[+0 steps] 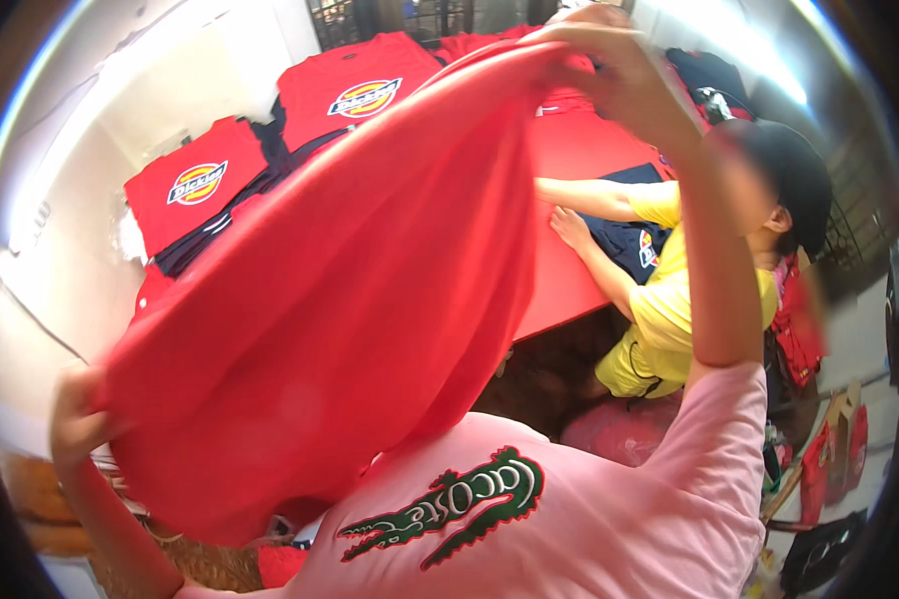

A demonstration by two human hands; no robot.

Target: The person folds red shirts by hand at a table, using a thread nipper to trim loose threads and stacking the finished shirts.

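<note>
A plain red T-shirt (340, 299) is stretched in the air between my hands, slanting from lower left to upper right. My left hand (78, 414) is closed on its lower left edge. Raised high, my right hand (609, 65) grips the upper right end; it is blurred, and its fingertips are partly hidden by the cloth. The hanging fabric covers much of the red table and any print on its far side is hidden.
Folded red T-shirts (355, 85) with round prints lie over dark ones on the red table (579, 145). At right, close to my raised arm, a co-worker in a yellow shirt (664, 314) and dark cap has both hands at a dark folded shirt (619, 225).
</note>
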